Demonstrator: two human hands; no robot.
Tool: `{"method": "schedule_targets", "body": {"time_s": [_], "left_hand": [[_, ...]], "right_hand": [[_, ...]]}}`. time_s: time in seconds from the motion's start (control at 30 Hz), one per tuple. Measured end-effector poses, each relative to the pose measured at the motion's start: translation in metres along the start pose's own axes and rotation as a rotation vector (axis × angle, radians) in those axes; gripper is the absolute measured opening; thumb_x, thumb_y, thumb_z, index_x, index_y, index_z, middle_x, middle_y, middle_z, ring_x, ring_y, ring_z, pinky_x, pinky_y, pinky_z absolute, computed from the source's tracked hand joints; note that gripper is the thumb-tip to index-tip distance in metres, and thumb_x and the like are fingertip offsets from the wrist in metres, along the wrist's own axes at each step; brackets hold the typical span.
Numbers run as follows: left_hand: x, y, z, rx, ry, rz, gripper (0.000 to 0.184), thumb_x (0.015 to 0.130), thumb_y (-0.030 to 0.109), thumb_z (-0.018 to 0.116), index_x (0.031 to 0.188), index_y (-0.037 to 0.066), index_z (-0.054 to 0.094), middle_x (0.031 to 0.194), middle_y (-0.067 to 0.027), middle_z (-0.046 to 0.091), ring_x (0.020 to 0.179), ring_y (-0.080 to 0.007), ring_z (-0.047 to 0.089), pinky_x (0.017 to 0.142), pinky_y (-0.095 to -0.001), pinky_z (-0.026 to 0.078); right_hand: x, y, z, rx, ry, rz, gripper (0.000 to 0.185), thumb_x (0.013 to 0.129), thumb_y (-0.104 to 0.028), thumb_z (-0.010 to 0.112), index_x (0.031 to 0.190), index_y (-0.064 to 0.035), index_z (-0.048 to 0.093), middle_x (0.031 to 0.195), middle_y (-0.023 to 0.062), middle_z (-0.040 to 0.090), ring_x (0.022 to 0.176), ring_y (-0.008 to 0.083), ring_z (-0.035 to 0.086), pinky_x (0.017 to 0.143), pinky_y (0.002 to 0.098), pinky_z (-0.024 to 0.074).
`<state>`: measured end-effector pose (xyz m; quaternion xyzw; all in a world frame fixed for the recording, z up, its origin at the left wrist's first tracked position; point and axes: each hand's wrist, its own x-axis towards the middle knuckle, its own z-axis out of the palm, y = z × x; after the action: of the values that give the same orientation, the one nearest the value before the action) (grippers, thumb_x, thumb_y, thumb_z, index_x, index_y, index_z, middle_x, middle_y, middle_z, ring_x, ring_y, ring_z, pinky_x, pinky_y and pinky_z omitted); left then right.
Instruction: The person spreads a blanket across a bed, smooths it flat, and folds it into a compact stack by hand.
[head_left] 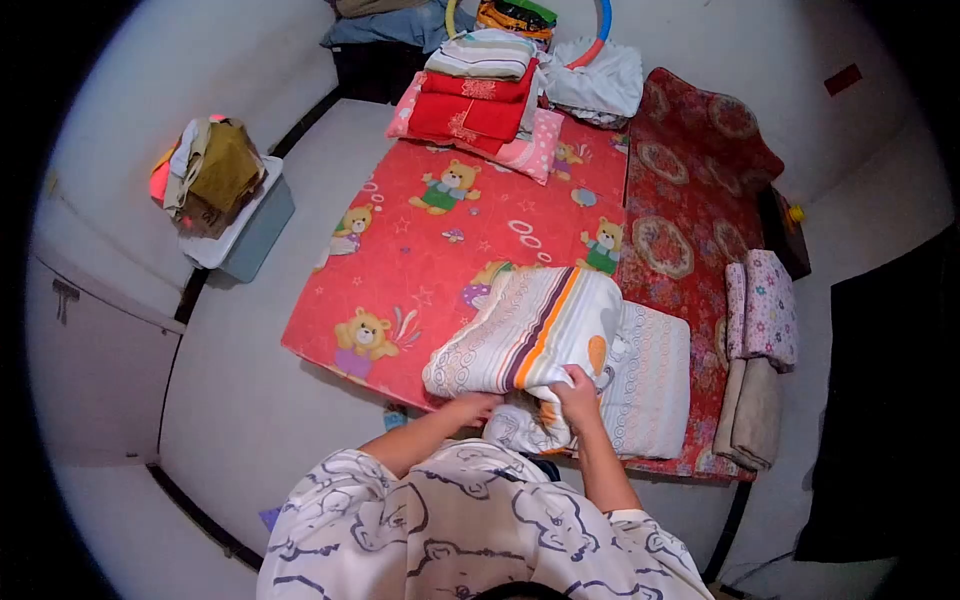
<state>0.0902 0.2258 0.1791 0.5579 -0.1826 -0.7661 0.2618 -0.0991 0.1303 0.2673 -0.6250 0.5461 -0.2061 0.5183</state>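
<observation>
A white quilt (pixel 490 350) with purple and orange stripes lies partly folded at the near edge of the bed. My right hand (pixel 577 398) is closed on a bunched fold of it, thumb on top. At the quilt's lower left edge is my left hand (pixel 475 408), its fingertips hidden by the cloth and shadow, so its grip does not show. A loose end of the quilt hangs between both hands, close to my body. To the right, another white patterned layer (pixel 655 380) lies flat; whether it is the same quilt I cannot tell.
The bed has a red bear-print mattress (pixel 400 250) and a red floral section (pixel 690 210). Folded red bedding (pixel 470 110) is stacked on a pink pillow (pixel 545 140). Rolled cloths (pixel 765 310) lie at the right edge. A storage bin (pixel 262 230) with clothes stands left.
</observation>
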Motion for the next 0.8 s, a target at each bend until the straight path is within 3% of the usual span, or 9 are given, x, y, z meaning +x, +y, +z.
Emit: {"method": "schedule_targets", "body": {"time_s": [0.07,0.1,0.2,0.23,0.27,0.37,0.67,0.77,0.8], "left_hand": [[-0.004,-0.036,-0.048,-0.431,0.038,0.09,0.054,0.085,0.044,0.051,0.129,0.016,0.038,0.135,-0.0002,0.034,0.118,-0.0226,0.038,0.089,-0.038,0.038],[-0.009,-0.047,-0.054,-0.576,0.172,0.142,0.058,0.083,0.047,0.052,0.13,0.017,0.036,0.136,-0.002,0.033,0.12,-0.0253,0.037,0.095,-0.0398,0.034],[0.003,-0.057,-0.085,-0.852,0.011,0.311,0.056,0.086,0.048,0.045,0.129,0.012,0.037,0.13,-0.0052,0.041,0.117,-0.0234,0.041,0.096,-0.0414,0.035],[-0.021,-0.033,-0.086,-0.882,-0.134,0.434,0.052,0.09,0.044,0.038,0.129,0.011,0.037,0.128,-0.0052,0.045,0.116,-0.0221,0.044,0.095,-0.0413,0.036],[-0.104,0.039,-0.048,-0.667,0.026,0.547,0.052,0.091,0.042,0.034,0.13,0.007,0.035,0.127,-0.0094,0.044,0.118,-0.0239,0.042,0.1,-0.0409,0.033],[-0.006,0.041,-0.105,-1.185,-0.337,0.589,0.048,0.09,0.039,0.041,0.126,0.007,0.039,0.122,-0.0097,0.049,0.108,-0.0237,0.05,0.093,-0.0408,0.041],[-0.087,0.15,-0.211,-0.807,-0.297,0.938,0.047,0.09,0.034,0.043,0.126,0.005,0.037,0.123,-0.0115,0.047,0.11,-0.023,0.048,0.093,-0.0385,0.04],[-0.128,0.164,-0.239,-0.644,-0.091,1.03,0.047,0.09,0.032,0.044,0.127,0.004,0.035,0.124,-0.012,0.046,0.111,-0.0229,0.047,0.094,-0.038,0.04],[-0.138,0.165,-0.24,-0.591,0.039,1.038,0.047,0.09,0.03,0.044,0.128,0.004,0.033,0.124,-0.0121,0.046,0.112,-0.0229,0.046,0.094,-0.038,0.039]], "right_hand": [[-0.019,-0.028,-0.005,0.233,-0.03,0.007,0.029,0.067,-0.011,0.06,0.094,-0.0026,0.056,0.085,0.0047,0.06,0.078,0.0138,0.057,0.073,0.0273,0.0445],[-0.029,-0.034,-0.006,0.353,-0.095,-0.008,0.027,0.066,-0.008,0.06,0.093,-0.0032,0.055,0.086,0.0024,0.058,0.079,0.0114,0.055,0.074,0.025,0.0433],[-0.053,-0.045,0.002,0.487,-0.253,0.012,0.028,0.065,-0.003,0.061,0.092,-0.0044,0.054,0.087,-0.0006,0.056,0.08,0.0085,0.052,0.075,0.022,0.0412],[-0.057,-0.05,0.01,0.503,-0.347,0.046,0.03,0.064,-0.003,0.062,0.092,-0.0051,0.053,0.088,-0.0012,0.056,0.081,0.008,0.051,0.075,0.0213,0.0403],[-0.056,-0.05,0.016,0.441,-0.386,0.035,0.03,0.063,-0.001,0.062,0.092,-0.0054,0.053,0.088,-0.0023,0.056,0.082,0.0068,0.05,0.076,0.0206,0.0393],[-0.053,-0.072,0.045,0.34,-0.407,0.045,0.031,0.062,-0.001,0.062,0.092,-0.0054,0.053,0.087,-0.0026,0.055,0.081,0.0062,0.05,0.075,0.0209,0.0391],[-0.027,-0.143,0.158,-0.027,-0.69,-0.301,0.032,0.062,-0.009,0.06,0.093,-0.0035,0.05,0.088,0.0079,0.055,0.088,0.0145,0.052,0.079,0.028,0.0419],[-0.011,-0.142,0.191,-0.152,-0.557,-0.51,0.032,0.063,-0.011,0.059,0.093,-0.0042,0.05,0.09,0.0096,0.055,0.089,0.0186,0.054,0.079,0.0297,0.0423],[-0.007,-0.143,0.195,-0.126,-0.472,-0.403,0.033,0.064,-0.012,0.059,0.096,-0.005,0.05,0.092,0.0111,0.056,0.091,0.0219,0.054,0.081,0.0309,0.0425]]}}
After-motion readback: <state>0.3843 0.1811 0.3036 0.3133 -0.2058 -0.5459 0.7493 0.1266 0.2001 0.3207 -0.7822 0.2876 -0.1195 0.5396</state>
